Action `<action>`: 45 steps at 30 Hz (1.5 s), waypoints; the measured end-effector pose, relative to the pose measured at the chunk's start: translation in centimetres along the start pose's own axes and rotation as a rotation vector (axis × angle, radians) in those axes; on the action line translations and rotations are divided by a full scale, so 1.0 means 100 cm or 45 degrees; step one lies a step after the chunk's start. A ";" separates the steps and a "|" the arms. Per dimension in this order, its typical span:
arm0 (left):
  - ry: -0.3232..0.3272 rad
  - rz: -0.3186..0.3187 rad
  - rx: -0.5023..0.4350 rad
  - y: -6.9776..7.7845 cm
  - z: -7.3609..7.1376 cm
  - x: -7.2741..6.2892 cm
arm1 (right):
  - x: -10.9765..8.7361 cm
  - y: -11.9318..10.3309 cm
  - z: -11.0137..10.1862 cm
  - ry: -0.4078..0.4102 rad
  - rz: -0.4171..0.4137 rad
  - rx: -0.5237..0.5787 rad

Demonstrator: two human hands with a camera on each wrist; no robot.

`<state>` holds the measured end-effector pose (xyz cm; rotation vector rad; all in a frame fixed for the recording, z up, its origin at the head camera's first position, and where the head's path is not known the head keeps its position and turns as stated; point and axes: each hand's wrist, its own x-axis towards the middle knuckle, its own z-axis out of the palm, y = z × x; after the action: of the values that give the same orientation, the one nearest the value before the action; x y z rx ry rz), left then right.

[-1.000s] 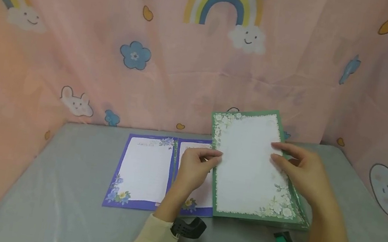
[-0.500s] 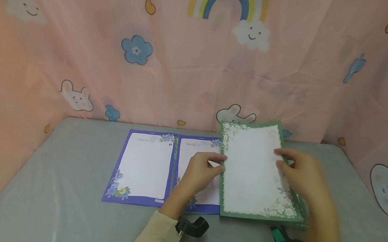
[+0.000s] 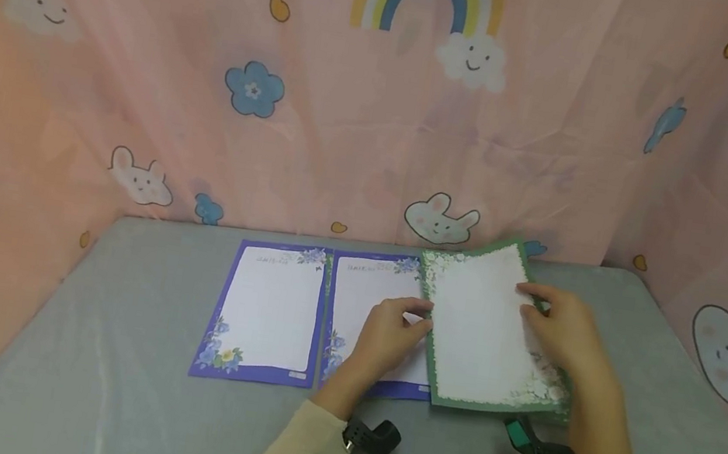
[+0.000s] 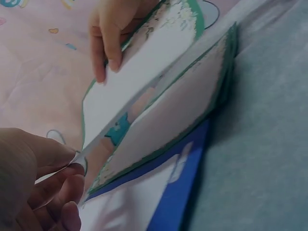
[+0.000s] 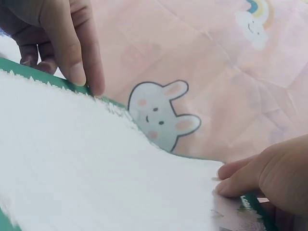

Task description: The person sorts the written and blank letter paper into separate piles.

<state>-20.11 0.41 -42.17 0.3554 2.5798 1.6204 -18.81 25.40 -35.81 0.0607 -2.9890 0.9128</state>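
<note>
Both hands hold a sheet of green-bordered floral letter paper [image 3: 476, 330], bowed and raised off the table. My left hand [image 3: 386, 336] pinches its left edge between thumb and fingers. On the right edge, my right hand [image 3: 563, 331] grips with its fingertips on the face, the thumb side partly hidden in the right wrist view. Under the raised sheet, the left wrist view shows more green-bordered paper [image 4: 178, 101] overlapping a purple-bordered sheet [image 4: 130, 207]. Two purple-bordered sheets with blue flowers lie side by side, the left one [image 3: 274, 308] fully visible and the right one [image 3: 360, 297] partly covered.
A grey cloth covers the table [image 3: 131, 318]. Behind it hangs a pink curtain [image 3: 317, 165] printed with rainbows, rabbits and flowers. Each wrist wears a black strap, the left strap [image 3: 373, 437] and the right strap [image 3: 545, 452].
The green-bordered sheet has come down and slightly to the right, both hands still holding it. More of the right purple-bordered sheet shows now. The top of the green sheet has bent more.
</note>
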 end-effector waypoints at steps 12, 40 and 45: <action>-0.034 0.072 0.282 0.013 0.017 -0.010 | 0.005 0.014 0.012 0.131 0.037 0.013; -0.008 0.194 0.653 0.000 0.043 -0.013 | 0.015 0.044 0.044 0.326 0.185 -0.047; -0.009 0.183 0.663 0.000 0.045 -0.013 | 0.016 0.047 0.049 0.312 0.238 -0.084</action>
<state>-18.03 4.02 -44.23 0.5839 3.0001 0.9433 -20.65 26.50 -42.48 -0.3124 -2.8255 0.7701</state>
